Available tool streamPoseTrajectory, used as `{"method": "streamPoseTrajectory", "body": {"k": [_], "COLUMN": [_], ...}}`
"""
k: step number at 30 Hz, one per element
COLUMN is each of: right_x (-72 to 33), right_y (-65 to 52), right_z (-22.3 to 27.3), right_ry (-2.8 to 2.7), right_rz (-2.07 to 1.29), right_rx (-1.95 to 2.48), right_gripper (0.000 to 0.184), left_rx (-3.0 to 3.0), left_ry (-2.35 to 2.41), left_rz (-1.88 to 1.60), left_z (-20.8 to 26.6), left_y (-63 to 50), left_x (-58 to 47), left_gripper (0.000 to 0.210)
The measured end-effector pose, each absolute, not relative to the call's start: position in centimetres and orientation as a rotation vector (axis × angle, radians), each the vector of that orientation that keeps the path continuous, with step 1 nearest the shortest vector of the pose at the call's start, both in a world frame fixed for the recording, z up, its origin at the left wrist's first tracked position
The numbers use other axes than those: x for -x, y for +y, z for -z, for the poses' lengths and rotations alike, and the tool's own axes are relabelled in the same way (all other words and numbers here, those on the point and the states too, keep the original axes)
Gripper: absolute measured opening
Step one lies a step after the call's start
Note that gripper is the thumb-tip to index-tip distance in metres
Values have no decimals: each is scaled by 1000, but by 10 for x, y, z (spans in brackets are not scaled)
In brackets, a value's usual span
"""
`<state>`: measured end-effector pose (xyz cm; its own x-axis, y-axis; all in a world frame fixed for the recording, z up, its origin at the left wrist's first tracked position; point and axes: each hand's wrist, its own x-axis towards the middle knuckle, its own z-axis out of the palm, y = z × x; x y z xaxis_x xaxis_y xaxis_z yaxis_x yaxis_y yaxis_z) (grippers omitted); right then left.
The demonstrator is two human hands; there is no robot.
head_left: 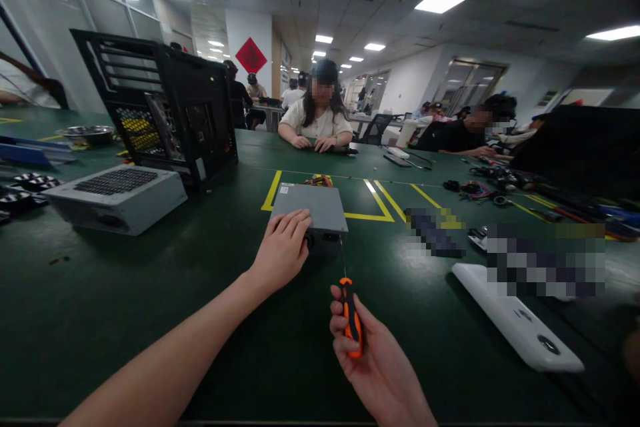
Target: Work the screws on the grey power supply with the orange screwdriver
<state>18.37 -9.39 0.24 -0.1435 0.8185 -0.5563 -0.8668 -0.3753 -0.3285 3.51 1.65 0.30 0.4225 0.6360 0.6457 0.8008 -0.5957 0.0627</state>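
Observation:
A grey computer power supply (pixel 315 203) lies on the green table in front of me, coloured wires bunched behind it. My left hand (pixel 285 243) holds its near left corner, fingers over the top and thumb down by the front face. An orange and black screwdriver (pixel 352 320) is gripped in my right hand (pixel 363 347), fingers wrapped round the handle. Its thin shaft points away from me, the tip at the near right corner of the power supply. Whether the tip sits in a screw is too small to tell.
On the left stand a black computer case (pixel 200 113) and a second grey power supply (pixel 125 197), with a metal bowl (pixel 87 133) behind. A white device (pixel 515 313) and blurred-out items lie to the right, before loose cables (pixel 475 188). Across the table sits a person (pixel 320 107).

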Motion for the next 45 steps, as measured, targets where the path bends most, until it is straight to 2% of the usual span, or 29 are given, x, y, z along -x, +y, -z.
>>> {"method": "streamPoseTrajectory", "body": {"k": [6,12,17,24,29,34,40,45], "right_x": [-184,-186,-186,-185,-183,-187,-185,-184], "right_y": [-93,-93,-94,-94,-99,-104,-101,-99], "right_z": [-1,-4,-5,-4,-4,-2,-6,-4], "right_ry": [104,19,-44,-6,-96,-211,-102,-95], "right_rz": [-1736,-1735,-1620,-1714,-1600,-1426,-1597,-1575], "right_rx": [770,848,877,909,878,977,1022,902], "right_gripper": [12,23,6,21,6,21,19,8], "left_rx": [2453,2544,2576,2574,2581,2573,2570,2573], "left_ry": [-1242,-1130,-1117,-1110,-1101,-1101,-1105,-1103], "left_rz": [918,798,773,797,788,766,770,756], "left_z": [-4,-6,-5,-4,-4,-4,-4,-5], "left_y": [13,2,0,-1,0,0,-1,-2], "left_x": [-36,-41,-43,-44,-43,-43,-44,-43], "left_gripper": [36,32,38,39,39,38,39,40]}}
